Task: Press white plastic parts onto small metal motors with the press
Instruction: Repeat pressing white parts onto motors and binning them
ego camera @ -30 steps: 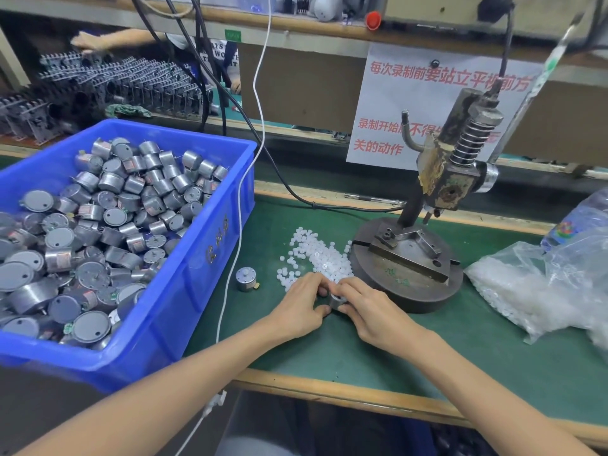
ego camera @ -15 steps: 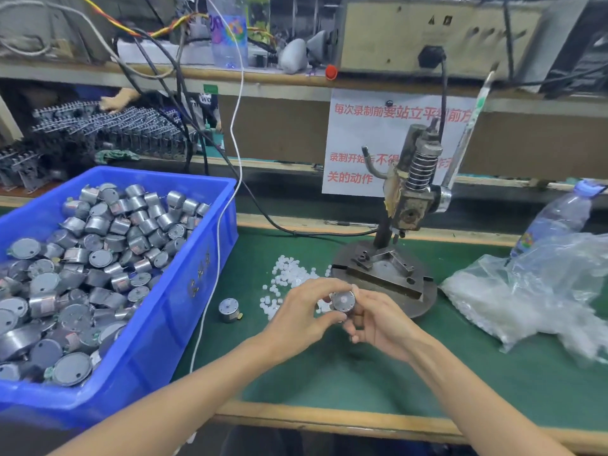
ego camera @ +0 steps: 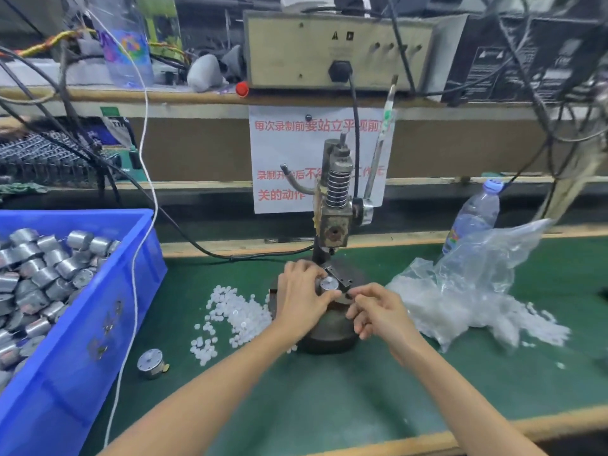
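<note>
the left hand (ego camera: 301, 299) curled its fingers and thumb round a small metal motor (ego camera: 329, 285), flat face up, and held it on the round base (ego camera: 329, 337) of the press (ego camera: 335, 205), against the metal fixture (ego camera: 342, 278) directly below the ram. that spot seemed chosen so the fixture would stop the motor under the ram's line of travel.

the right hand (ego camera: 378, 312) came in from 4 o'clock of the motor with thumb and forefinger pinched together at the motor's rim and the other fingers loosely curled. whether they nipped a white part or only steadied the motor could not be told. no white part could be made out on the motor's face.

the lever (ego camera: 378, 153) stood raised at 1 o'clock of the press, with neither hand on it, so the pressing stroke looked not yet begun.

the loose white plastic parts (ego camera: 240, 312) lay heaped on the green surface (ego camera: 329, 406) at 9 o'clock of the base, near the left hand, probably for quick picking. the blue bin (ego camera: 108, 311) of motors sat farther out at 9 o'clock, and one spare motor (ego camera: 152, 363) lay at 8 o'clock between bin and base. a clear plastic bag (ego camera: 477, 284) of more white parts slumped at 3 o'clock.
</note>
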Demonstrator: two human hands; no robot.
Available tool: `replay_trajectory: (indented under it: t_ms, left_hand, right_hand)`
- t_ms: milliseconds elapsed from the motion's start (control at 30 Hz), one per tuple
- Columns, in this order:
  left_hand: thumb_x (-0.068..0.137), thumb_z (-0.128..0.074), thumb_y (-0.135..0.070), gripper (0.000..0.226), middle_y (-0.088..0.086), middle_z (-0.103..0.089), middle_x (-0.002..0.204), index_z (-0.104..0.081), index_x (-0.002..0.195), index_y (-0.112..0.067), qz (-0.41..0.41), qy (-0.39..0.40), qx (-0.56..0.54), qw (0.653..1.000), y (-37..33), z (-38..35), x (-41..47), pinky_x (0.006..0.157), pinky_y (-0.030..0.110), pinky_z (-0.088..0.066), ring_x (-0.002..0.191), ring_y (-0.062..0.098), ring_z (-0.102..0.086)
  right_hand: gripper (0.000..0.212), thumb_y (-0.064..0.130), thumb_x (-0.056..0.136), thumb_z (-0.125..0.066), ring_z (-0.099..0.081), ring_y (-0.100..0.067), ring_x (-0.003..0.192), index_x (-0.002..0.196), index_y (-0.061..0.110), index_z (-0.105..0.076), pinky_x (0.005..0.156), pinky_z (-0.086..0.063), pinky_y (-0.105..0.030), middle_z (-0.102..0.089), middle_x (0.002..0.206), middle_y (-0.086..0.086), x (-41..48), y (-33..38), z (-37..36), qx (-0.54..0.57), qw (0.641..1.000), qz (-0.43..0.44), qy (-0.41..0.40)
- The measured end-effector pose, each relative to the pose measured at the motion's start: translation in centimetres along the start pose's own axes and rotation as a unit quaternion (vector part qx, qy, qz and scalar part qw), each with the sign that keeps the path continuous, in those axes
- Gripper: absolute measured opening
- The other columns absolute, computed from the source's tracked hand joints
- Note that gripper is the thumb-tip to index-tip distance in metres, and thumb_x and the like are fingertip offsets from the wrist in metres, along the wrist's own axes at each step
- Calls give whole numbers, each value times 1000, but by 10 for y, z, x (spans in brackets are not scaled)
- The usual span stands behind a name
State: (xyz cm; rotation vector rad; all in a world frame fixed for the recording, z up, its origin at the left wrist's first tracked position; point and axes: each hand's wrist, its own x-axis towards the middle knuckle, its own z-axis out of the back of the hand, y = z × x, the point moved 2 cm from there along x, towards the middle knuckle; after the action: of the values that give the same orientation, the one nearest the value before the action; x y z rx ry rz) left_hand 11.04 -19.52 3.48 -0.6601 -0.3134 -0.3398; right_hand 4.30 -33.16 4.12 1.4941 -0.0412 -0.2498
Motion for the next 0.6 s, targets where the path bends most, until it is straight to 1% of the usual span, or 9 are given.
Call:
replay_trajectory:
  t_ms: [133,233,300,367,433,467,533,567,600]
  left_hand:
    - [77,-69,-44,36,-8,-61,115,-64,105,-22,12,-17,13,1000,3,-5,14,81,24,-22,110,14,-43]
    - [75,-70,-47,37,-11,-65,110,-66,105,-24,13,-15,16,1000,7,-6,18,78,23,-21,107,12,-46]
    - [74,-70,-49,39,-13,-65,108,-66,105,-27,17,-13,5,1000,9,-6,18,77,22,-19,106,10,-47]
    - [72,-71,-49,39,-14,-66,107,-66,105,-28,26,-14,-9,1000,10,-5,18,76,22,-18,103,10,-47]
    - [71,-72,-50,40,-15,-66,106,-66,105,-29,32,-7,-11,999,9,-4,18,76,23,-17,101,10,-46]
    - [71,-72,-50,41,-15,-66,106,-66,105,-29,35,-4,-11,999,9,-3,18,75,23,-17,101,10,-46]
    - [70,-73,-51,42,-15,-65,106,-66,106,-29,39,0,-14,999,9,-3,19,76,23,-17,100,9,-46]
    - [70,-73,-51,43,-16,-65,106,-66,106,-29,40,0,-16,999,10,-3,18,76,22,-17,100,9,-46]
    - [70,-72,-52,43,-16,-65,106,-66,106,-29,39,-4,-19,999,10,-3,19,77,22,-17,101,9,-46]
  right_hand:
    - [18,1,93,-48,-49,-9,42,88,10,-63,39,-40,-20,-60,57,2,17,26,12,-67,993,91,-45]
    - [19,4,90,-53,-47,-2,42,87,17,-66,44,-38,-13,-58,56,8,35,72,26,-72,970,191,-135]
    - [23,6,91,-53,-51,-1,50,108,12,-66,46,-39,-11,-64,78,6,51,113,35,-52,949,246,-188]
    - [42,10,93,-53,-55,-2,58,135,8,-49,48,-42,-11,-58,113,5,68,157,38,-40,945,263,-192]
    - [60,14,94,-54,-56,-3,59,147,7,-28,49,-44,-14,-53,124,5,81,193,36,-18,959,239,-151]
    - [62,16,93,-55,-55,-4,59,147,5,-26,50,-45,-16,-57,118,3,83,206,35,-18,963,230,-138]
    - [40,18,92,-57,-53,-6,60,130,8,-50,56,-45,-21,-61,94,3,77,217,31,-42,955,254,-146]
    - [18,20,91,-57,-51,-6,61,108,14,-61,59,-44,-25,-61,82,5,69,215,30,-63,941,287,-170]
    - [8,22,91,-55,-50,-8,61,86,20,-61,61,-44,-30,-58,71,8,59,208,29,-76,923,324,-195]
